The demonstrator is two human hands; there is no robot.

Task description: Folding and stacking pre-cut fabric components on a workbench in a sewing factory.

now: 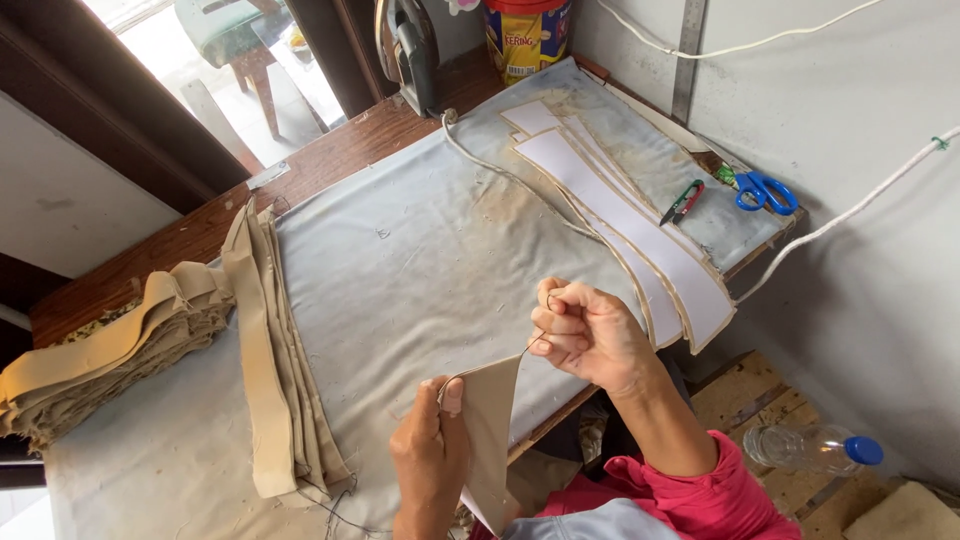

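My left hand (432,450) pinches a tan fabric strip (490,425) near its pointed upper corner, at the front edge of the table. My right hand (585,330) is closed just above and to the right of it, gripping a thin thread that runs down to the strip's corner. A white lining shows at the strip's lower end. Both hands hover over the grey cloth-covered table (420,260).
Tan strips (275,350) lie in a pile at the left, with more folded ones (110,350) farther left. White-faced strips (630,215) lie at the right. Blue scissors (765,190), small snips (683,202), an iron (410,50) and its cord (500,170) are at the back. A plastic bottle (810,448) lies on the floor.
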